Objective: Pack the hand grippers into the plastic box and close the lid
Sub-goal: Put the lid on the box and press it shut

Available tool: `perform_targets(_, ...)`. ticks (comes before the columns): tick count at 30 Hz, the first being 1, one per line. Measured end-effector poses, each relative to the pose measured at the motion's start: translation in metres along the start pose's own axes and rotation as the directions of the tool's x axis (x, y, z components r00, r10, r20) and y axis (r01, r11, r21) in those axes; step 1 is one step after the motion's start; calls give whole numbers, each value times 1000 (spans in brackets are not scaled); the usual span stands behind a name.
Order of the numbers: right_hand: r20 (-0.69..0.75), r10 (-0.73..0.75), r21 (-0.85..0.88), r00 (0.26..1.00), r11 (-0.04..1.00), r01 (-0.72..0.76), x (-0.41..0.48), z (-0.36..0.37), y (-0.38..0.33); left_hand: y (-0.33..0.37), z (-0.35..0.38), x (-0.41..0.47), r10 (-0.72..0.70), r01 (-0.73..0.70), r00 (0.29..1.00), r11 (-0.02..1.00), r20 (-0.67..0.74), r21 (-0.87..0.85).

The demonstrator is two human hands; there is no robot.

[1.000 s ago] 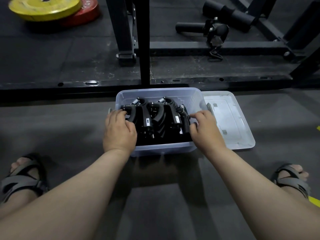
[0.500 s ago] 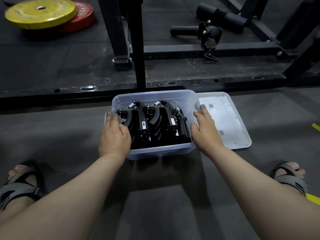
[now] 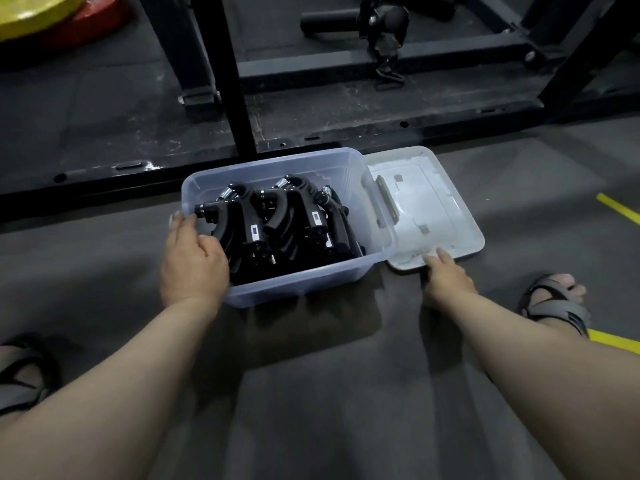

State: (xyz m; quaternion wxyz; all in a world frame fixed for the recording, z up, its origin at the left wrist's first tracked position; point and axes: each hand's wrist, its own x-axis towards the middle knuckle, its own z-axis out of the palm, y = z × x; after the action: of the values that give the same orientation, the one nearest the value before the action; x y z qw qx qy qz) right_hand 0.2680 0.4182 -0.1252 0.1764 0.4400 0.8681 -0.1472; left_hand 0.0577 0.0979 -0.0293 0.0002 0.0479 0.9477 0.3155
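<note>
Our left fingers (image 3: 180,221) lie close together along the outer left wall of the box (image 3: 298,289). The thumb hooks over the rim to the inside, so the left hand (image 3: 194,261) pinches that wall. The thumb is just beside the nearest of the grippers (image 3: 277,220); we cannot tell whether it touches. Our right fingers (image 3: 437,258) are straight and pressed together, with their tips resting on the near rim of the lid (image 3: 429,202). The right hand (image 3: 448,278) holds nothing.

The box is a rectangular tub of clear, bluish plastic with rounded corners, standing open on the floor (image 3: 311,393). Inside, the grippers are packed on edge in a tight row running from 9 to 3 o'clock. They have black curved handles with small white labels, and shiny coil springs at the 12 o'clock end. They sit toward the 6 o'clock wall.

The lid lies flat at 3 o'clock of the box, right against its wall. It is pale grey, smooth, round-cornered, with a raised centre panel.

The floor is dull grey matting. At 12 o'clock runs a black steel rack (image 3: 311,133). At 11 o'clock a yellow plate (image 3: 27,12) lies on a red plate (image 3: 97,19). Sandalled feet show at 4 and 8 o'clock.
</note>
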Motion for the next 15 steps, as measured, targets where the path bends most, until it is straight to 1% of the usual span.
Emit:
perform_targets(2,25,-23,-41,999,999,24,5,-1,1,0,2,2,8,-8,1000,1000,-5,3)
perform_targets(4,-3,-48,-59,999,997,47,8,-5,2,-1,2,2,10,-10,1000,1000,-10,10)
perform_targets(5,-13,-68,-97,998,993,66,9,-8,4,-1,3,2,11,-11,1000,1000,-12,12)
perform_targets(9,-35,-176,-380,984,913,149,7,-16,11,-1,3,2,9,-8,1000,1000,-20,17)
perform_targets(11,-51,-266,-447,963,868,216,1,-16,16,-1,3,2,26,-26,999,999,-24,21)
perform_targets(13,-58,-365,-469,929,831,298,-5,-18,23,-3,4,4,38,-37,999,999,-31,24)
perform_targets(14,-82,-403,-485,912,815,317,-8,-20,26,-4,4,4,38,-37,999,999,-33,25)
perform_targets(15,-137,-434,-501,890,806,315,-10,-23,29,-4,5,5,38,-37,999,999,-31,27)
